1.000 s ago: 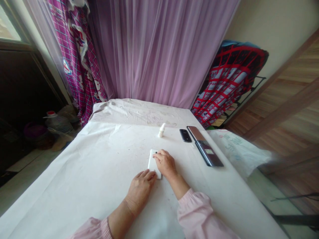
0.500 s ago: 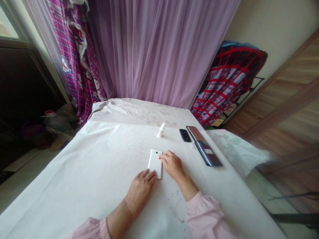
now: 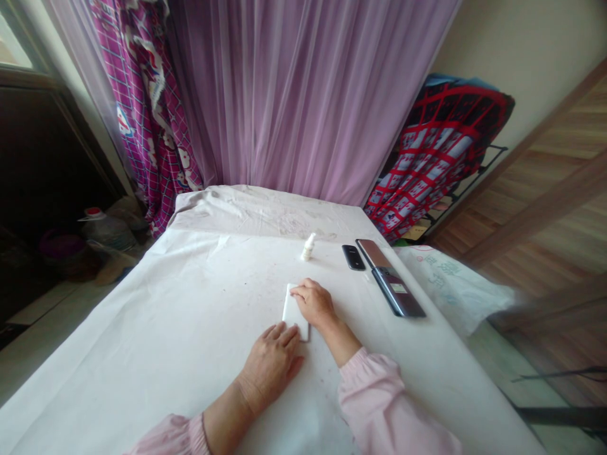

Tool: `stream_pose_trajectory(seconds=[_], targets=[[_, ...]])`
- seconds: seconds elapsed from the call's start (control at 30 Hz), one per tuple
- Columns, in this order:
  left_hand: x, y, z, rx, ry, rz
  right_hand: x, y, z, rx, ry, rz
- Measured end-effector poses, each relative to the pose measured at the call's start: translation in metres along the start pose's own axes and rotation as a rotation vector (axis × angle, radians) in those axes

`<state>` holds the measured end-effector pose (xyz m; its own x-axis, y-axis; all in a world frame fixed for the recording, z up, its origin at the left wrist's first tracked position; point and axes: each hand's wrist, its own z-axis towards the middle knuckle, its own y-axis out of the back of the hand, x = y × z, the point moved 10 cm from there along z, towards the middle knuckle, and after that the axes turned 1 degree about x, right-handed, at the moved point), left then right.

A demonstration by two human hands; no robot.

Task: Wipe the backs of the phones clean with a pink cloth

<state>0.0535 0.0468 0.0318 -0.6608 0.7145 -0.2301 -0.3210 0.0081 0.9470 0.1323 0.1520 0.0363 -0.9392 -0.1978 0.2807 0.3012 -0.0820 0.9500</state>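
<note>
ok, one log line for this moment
left hand: on white phone, near end | right hand: fingers at far end | white bottle: upright beyond

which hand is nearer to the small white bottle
The right. The right hand is on the far end of the white phone, just short of the bottle; the left hand rests at the phone's near end, farther away.

Mauve curtain [image 3: 294, 95] hangs behind white-covered table [image 3: 142, 335]

A purple patterned drape [image 3: 164, 120] hangs at its left, near a dark panel [image 3: 42, 139] and a bright window pane [image 3: 10, 47]. On the right, a plain wall [image 3: 502, 38] meets slanting wood-grain panels [image 3: 559, 183]. Pale floor [image 3: 52, 303] shows on both sides of the table; the left side is dim.
</note>
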Motion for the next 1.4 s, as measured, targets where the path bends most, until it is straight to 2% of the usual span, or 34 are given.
stream_pose_trajectory(seconds=[0.4,1.0,1.4], targets=[[-0.003,-0.005,0.001,0.049,0.035,0.045,0.007,-0.003,0.001,-0.022,0.043,0.019],[-0.003,0.002,0.001,-0.011,0.018,0.026,-0.033,0.014,-0.026,-0.056,-0.023,0.081],[-0.006,0.008,0.003,-0.026,-0.013,0.006,-0.013,0.011,-0.010,-0.042,0.020,0.045]])
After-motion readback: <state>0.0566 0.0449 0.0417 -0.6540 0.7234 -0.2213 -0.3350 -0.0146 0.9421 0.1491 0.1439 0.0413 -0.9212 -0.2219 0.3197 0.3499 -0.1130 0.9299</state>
